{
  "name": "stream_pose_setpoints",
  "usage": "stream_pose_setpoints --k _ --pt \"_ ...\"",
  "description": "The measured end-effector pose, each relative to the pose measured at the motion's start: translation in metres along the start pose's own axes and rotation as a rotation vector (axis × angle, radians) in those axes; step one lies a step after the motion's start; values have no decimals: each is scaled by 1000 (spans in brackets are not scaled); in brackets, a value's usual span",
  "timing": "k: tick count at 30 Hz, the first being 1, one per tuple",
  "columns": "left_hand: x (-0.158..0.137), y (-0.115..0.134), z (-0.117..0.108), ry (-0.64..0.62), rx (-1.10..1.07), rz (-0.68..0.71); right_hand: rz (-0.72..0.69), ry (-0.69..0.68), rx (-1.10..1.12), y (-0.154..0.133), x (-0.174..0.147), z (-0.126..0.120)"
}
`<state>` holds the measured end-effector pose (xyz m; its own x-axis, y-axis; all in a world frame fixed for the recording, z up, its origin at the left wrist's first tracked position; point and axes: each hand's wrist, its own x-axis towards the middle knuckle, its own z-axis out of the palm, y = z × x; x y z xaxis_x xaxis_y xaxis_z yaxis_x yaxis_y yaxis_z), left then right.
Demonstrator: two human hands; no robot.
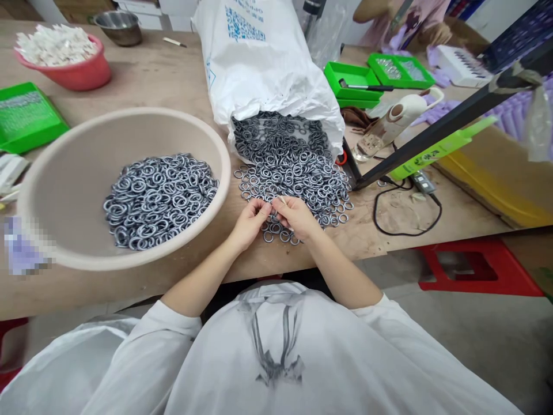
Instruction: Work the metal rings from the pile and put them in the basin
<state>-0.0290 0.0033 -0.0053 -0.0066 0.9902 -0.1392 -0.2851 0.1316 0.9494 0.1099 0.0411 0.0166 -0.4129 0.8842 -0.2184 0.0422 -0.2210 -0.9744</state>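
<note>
Both hands (250, 223) (298, 217) angled inward, meeting, pinched closed, contents unclear; among grey rings (298, 178)

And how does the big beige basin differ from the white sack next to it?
The beige basin is round and opens upward; the white sack lies on its side, crumpled around its mouth.
The basin looks plain; the sack carries blue printing.
The basin's shiny grey rings lie heaped inside; the sack's spill out onto the wooden table.
Both hold similar-looking rings.
</note>
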Motion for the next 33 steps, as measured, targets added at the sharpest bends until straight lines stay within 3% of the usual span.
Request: stream_pose_setpoints --k 3,7,9,12,18,21,28,33 --pt "-1 1 1 -32 28 51 8 -3 29 3 1 2" --pt "-3 3 2 -52 -31 9 -186 128 -21 6 -2 4" --pt "-4 4 3 -54 -80 -29 -250 122 -47 6 -6 6" --pt "-7 5 4 -77 -125 -66 -271 73 -69 4 -10 9" --pt "-11 10 4 -147 -149 -56 -320 134 -74 1 -6 7" --pt "-11 12 3 -155 -135 -32 -388 193 -164 0 -8 -1" --pt "-11 10 3 -123 -143 -43 -541 37 -586 -3 -29 -10" --pt "-10 9 2 -115 -136 -43 -582 24 -702 -4 -33 -7"
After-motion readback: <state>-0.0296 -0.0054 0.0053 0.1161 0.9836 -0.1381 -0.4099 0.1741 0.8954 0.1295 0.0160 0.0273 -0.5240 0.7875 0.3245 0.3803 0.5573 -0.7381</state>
